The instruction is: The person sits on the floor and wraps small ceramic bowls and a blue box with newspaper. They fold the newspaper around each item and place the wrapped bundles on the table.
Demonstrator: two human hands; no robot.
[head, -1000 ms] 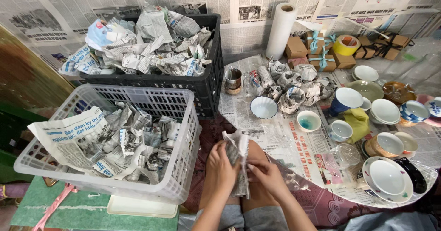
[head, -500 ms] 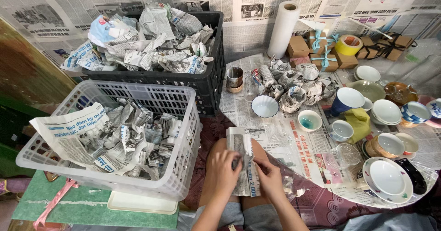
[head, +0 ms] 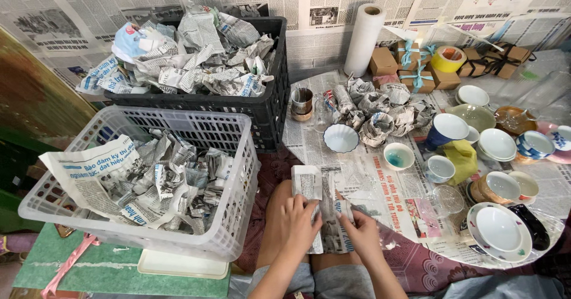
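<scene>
Newspaper-wrapped bundle [head: 321,213], long axis 12-to-6 o'clock, which I clasp with left hand [head: 299,220] and right hand [head: 360,235], equally near.

White basket [head: 235,156] front left, full of crumpled newspaper; black crate [head: 270,105] behind it, same fill. Paper roll [head: 364,40] upright at the wall, small brown boxes [head: 416,73] and yellow tape roll [head: 448,58] beside it. Wrapped bundles [head: 377,111] mid-table, white fluted bowl [head: 341,138] near them. Bowls, cups, plates [head: 498,230] crowd the right side
</scene>
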